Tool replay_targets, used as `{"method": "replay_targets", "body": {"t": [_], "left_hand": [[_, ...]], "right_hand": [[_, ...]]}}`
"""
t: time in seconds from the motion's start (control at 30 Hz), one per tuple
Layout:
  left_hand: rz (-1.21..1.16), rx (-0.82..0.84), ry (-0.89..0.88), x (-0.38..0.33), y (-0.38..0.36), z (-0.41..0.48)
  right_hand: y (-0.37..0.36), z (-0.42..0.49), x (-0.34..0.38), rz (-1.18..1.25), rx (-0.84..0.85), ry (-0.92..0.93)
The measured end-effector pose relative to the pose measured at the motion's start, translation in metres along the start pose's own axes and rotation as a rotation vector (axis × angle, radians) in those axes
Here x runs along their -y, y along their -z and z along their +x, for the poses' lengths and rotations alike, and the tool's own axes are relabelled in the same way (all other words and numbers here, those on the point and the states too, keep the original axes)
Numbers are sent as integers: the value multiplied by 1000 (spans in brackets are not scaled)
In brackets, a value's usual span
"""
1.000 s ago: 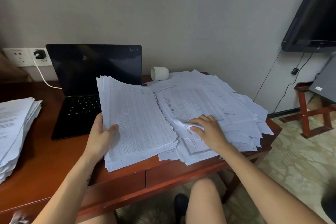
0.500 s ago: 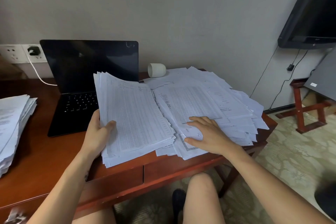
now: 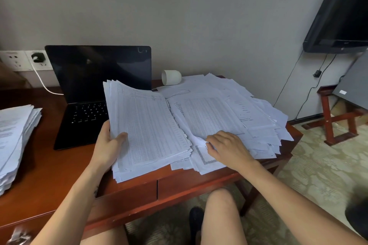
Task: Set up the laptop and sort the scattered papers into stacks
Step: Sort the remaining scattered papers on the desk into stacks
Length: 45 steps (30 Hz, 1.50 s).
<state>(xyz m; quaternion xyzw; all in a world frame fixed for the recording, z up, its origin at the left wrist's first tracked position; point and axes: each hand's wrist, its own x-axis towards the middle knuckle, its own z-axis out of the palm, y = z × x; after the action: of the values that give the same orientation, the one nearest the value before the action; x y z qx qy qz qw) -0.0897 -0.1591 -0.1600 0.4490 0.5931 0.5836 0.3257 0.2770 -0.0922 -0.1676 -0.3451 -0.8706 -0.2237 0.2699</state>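
Gripping the printed sheaf (image 3: 147, 125) just right of the open laptop (image 3: 95, 77) by one edge, the left hand (image 3: 108, 145) could let pages slide loose while the right hand (image 3: 229, 149) pinches a sheet (image 3: 198, 137) from the scattered pile (image 3: 251, 113) farther right.

Both bare forearms reach forward;
left hand (image 3: 108, 145) grips a sheaf (image 3: 147, 125), thumb on top; right hand (image 3: 229, 148) palm-down, fingertips curling round a sheet (image 3: 196, 138)

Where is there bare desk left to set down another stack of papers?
Bare desk shows between the left stack and the laptop, running forward to the front edge. The right half is crowded: the held bundle and scattered papers cover it back to the cup.
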Motion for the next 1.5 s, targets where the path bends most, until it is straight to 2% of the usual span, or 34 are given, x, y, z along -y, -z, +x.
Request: {"method": "replay_targets", "body": {"t": [0.07, 0.17, 0.23, 0.3, 0.4, 0.47, 0.67, 0.83, 0.87, 0.93, 1.0, 1.07, 1.1, 1.17, 1.27, 1.5], "left_hand": [[-9, 1, 4, -1, -1, -1], [-28, 3, 7, -3, -2, -1], [-66, -1, 28, -2, -2, -2], [-112, 6, 67, -1, -2, -4], [-136, 27, 87, 4, -1, -7], [-136, 34, 81, 5, -1, -7], [-62, 13, 32, 4, -2, -12], [10, 13, 8, 0, -3, -13], [31, 7, 3, 0, -3, -13], [70, 8, 2, 1, -3, -13], [92, 21, 4, 1, -2, -13], [113, 17, 11, 0, -1, -14], [118, 16, 8, 0, -1, -14], [119, 29, -9, -1, -1, -15], [116, 56, -24, -3, 1, -16], [110, 85, -55, -7, 1, -17]], "right_hand": [[0, 1, 2, 7, -11, -81], [-1, 3, 3, 135, 28, -364], [-1, 7, 8, 296, 9, -575], [3, 15, 17, 523, -85, -765], [9, 36, 41, 778, -200, -926], [12, 51, 61, 853, -141, -898], [13, 78, 117, 1061, 305, -636], [19, 76, 121, 1229, 499, -564], [20, 74, 115, 1214, 487, -566], [19, 68, 100, 1074, 316, -599], [6, 60, 74, 694, 156, -680], [-3, 52, 55, 308, 280, -796], [-6, 48, 50, 214, 366, -836], [-10, 44, 48, 160, 436, -787], [-14, 48, 59, 215, 413, -672], [-27, 75, 73, 354, 432, -613]]}}
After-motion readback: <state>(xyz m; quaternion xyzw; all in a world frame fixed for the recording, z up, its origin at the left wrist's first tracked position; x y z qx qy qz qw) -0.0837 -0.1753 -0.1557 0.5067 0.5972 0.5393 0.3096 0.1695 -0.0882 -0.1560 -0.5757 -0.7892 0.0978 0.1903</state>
